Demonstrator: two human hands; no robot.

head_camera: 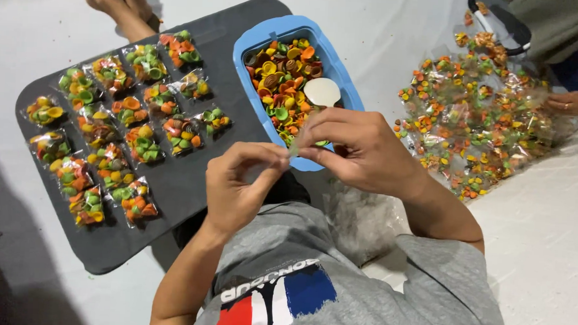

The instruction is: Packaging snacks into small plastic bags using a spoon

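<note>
Grey shirt [362, 280] nearest; above it, left hand [240, 186] and right hand [357, 149] pinched together on a small clear bag [294, 148], just over blue tub [255, 43] of coloured shells [282, 76], beside dark mat [186, 184].

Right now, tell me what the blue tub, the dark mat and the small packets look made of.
Blue tub: moulded plastic, smooth, slightly glossy, with a rounded rim.
Dark mat: looks like matte foam or rubber sheet, grey-black, with rounded corners; I cannot tell which.
Small packets: thin clear plastic film, shiny and crinkled, with coloured pieces showing through.
</note>
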